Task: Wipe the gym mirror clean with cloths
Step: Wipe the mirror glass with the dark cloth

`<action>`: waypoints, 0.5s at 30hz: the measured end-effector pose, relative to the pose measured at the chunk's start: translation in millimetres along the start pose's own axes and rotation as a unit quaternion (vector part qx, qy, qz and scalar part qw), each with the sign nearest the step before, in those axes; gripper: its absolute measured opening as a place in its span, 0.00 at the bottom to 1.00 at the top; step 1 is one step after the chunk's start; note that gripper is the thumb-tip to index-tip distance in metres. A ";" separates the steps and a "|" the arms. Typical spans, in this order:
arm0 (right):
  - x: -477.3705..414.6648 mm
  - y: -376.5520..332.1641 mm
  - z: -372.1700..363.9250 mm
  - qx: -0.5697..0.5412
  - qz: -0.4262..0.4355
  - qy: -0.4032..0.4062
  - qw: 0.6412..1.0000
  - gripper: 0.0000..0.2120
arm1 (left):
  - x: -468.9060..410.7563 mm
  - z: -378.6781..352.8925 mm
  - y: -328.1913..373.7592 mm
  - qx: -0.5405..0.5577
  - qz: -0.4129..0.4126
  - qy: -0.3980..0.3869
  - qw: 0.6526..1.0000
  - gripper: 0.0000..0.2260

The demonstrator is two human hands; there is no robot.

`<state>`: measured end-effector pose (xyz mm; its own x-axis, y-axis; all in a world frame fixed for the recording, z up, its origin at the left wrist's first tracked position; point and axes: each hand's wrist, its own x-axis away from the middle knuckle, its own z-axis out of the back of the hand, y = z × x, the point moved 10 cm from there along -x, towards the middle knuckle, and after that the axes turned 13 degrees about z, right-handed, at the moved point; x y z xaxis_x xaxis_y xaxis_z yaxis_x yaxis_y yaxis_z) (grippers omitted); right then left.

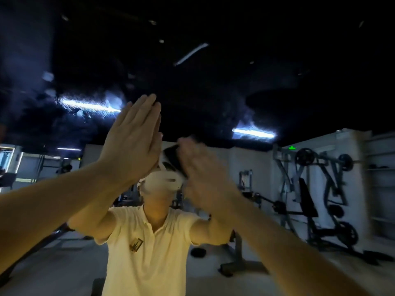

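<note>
The left hand (132, 142) is pressing flat against the large wall-mounted gym mirror (213, 82), fingers straight and together, their tips meeting their own reflection in the glass. The right hand (198, 174) is reaching up just beside it, lower and to the right. It is smeared by motion blur, so I cannot tell whether it is gripping anything. A dark-and-white patch (172, 160) is showing at its finger edge, between the two hands, too blurred to call a cloth. Streaky smears (70, 102) are glinting on the glass.

Left hand (132, 142) flat on mirror (213, 88), right hand (202, 174) just beside, perhaps touching; weight machine (310, 189) reflected far right.
</note>
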<state>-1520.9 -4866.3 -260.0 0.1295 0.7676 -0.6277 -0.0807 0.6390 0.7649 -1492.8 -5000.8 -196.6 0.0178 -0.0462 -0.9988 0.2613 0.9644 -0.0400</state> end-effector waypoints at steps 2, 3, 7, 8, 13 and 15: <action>35.1 79.9 10.2 -0.015 -0.130 0.044 0.990 0.35 | -11.4 -17.4 5.8 -0.030 -0.005 -0.020 0.999 0.34; 58.2 121.3 12.7 -0.010 -0.210 0.046 0.976 0.33 | -13.7 -26.9 8.2 -0.051 -0.007 -0.032 0.998 0.36; 122.6 228.1 10.3 -0.044 -0.514 0.040 0.856 0.36 | -13.0 -42.6 10.1 -0.087 -0.014 -0.031 0.996 0.39; 113.5 228.6 10.7 -0.064 -0.541 0.056 0.837 0.37 | -12.7 -41.7 9.7 -0.083 -0.018 -0.025 0.996 0.40; -31.7 124.9 22.4 -0.040 -0.352 0.106 0.929 0.38 | -13.4 -34.3 5.0 -0.055 -0.056 -0.024 0.997 0.36; -78.7 66.4 24.6 -0.045 -0.176 0.095 0.979 0.32 | -13.9 -20.6 -4.7 0.005 -0.054 -0.011 0.998 0.31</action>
<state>-1512.2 -4885.5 -156.3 -0.0204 0.4881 -0.8725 -0.1524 0.8610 0.4852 -1514.2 -4999.3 -183.1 0.0101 -0.1552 -0.9878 0.2734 0.9507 -0.1466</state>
